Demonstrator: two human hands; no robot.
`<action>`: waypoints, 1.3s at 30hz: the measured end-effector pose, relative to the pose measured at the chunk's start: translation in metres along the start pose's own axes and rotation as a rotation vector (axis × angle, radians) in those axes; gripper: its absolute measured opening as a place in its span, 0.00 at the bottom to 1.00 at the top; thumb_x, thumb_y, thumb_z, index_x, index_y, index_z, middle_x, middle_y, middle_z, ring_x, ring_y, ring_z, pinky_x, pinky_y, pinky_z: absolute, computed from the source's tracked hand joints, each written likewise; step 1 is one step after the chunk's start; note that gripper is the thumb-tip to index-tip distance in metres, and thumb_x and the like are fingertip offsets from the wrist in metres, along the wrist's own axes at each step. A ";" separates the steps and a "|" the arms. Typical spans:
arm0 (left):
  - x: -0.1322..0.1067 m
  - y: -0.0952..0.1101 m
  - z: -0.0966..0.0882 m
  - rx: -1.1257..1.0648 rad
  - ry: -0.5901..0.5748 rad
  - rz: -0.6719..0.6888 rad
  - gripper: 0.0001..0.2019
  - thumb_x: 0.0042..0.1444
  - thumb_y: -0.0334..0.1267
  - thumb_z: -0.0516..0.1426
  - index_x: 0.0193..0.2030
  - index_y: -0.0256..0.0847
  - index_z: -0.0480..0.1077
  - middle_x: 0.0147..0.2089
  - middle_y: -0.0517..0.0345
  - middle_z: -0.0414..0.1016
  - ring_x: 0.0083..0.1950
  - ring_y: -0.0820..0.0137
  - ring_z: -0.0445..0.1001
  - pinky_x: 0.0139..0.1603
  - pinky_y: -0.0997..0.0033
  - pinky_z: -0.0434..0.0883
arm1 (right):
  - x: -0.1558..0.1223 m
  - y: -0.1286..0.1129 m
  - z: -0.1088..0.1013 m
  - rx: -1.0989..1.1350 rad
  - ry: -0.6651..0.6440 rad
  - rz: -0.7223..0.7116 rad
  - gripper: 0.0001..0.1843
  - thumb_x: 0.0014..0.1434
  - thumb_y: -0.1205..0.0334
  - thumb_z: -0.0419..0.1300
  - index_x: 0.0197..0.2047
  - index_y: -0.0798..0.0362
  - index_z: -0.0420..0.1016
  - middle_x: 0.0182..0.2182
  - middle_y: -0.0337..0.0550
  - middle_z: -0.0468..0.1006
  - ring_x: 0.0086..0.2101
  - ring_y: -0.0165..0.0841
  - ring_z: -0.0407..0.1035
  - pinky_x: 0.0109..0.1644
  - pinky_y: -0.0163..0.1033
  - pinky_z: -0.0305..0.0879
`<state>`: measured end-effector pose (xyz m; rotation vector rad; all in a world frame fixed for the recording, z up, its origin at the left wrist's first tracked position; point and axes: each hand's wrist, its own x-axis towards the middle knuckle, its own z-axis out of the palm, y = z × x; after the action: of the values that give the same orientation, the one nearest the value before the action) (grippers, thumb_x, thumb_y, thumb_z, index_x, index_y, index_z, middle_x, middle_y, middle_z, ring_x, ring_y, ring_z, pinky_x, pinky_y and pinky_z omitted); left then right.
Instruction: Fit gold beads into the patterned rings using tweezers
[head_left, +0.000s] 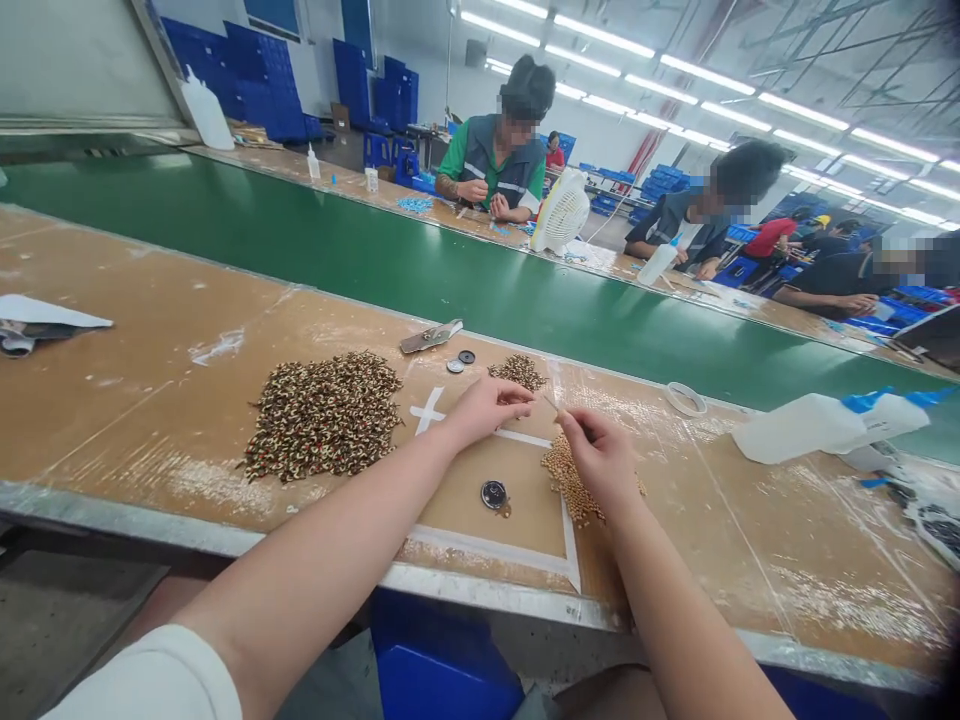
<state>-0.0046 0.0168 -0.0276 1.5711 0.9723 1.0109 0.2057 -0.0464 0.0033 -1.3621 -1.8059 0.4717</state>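
Note:
My left hand (491, 405) reaches over the table beside a small pile of dark and light pieces (517, 372). Its thumb and fingers come together at the tips; whatever is between them is too small to make out. Opposite it, my right hand (600, 455) pinches a thin pointed tool (551, 403), whose tip points at the left fingers. Under the right hand spreads a pile of small tan beads (566, 475), partly hidden. A round black lid with dark liquid (493, 494) lies inside a taped outline. Left of my forearm is a large heap of small brown-and-cream pieces (322, 415).
A green conveyor belt (337, 235) runs behind the table. Two small discs (461, 361) and a worn strip (431, 337) lie near its edge. White bottles (802, 428) and a tape ring (686, 399) are at right. Co-workers (495, 165) sit across the belt.

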 end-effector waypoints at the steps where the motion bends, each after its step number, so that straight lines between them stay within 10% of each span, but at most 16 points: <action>1: -0.001 0.000 0.000 0.007 -0.005 -0.001 0.17 0.53 0.43 0.67 0.48 0.39 0.80 0.35 0.55 0.82 0.28 0.73 0.71 0.27 0.75 0.63 | 0.004 0.005 0.002 0.000 0.004 -0.005 0.19 0.68 0.48 0.58 0.35 0.54 0.79 0.22 0.37 0.70 0.24 0.31 0.62 0.30 0.37 0.56; 30: -0.002 0.008 0.010 -0.041 0.036 -0.138 0.10 0.60 0.42 0.60 0.43 0.41 0.67 0.42 0.54 0.84 0.18 0.81 0.62 0.18 0.78 0.59 | 0.014 0.027 0.016 0.109 -0.060 0.152 0.22 0.65 0.46 0.57 0.29 0.54 0.76 0.19 0.35 0.60 0.23 0.30 0.55 0.28 0.37 0.48; 39: 0.001 0.008 0.008 -0.102 0.091 -0.178 0.10 0.58 0.41 0.61 0.42 0.41 0.66 0.40 0.53 0.84 0.18 0.82 0.60 0.19 0.77 0.59 | 0.011 0.020 0.001 0.991 -0.424 0.406 0.23 0.60 0.40 0.65 0.32 0.50 0.66 0.20 0.26 0.45 0.19 0.23 0.34 0.22 0.33 0.32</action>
<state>0.0046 0.0141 -0.0211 1.3392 1.0855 0.9984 0.2165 -0.0287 -0.0070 -0.9134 -1.2324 1.7037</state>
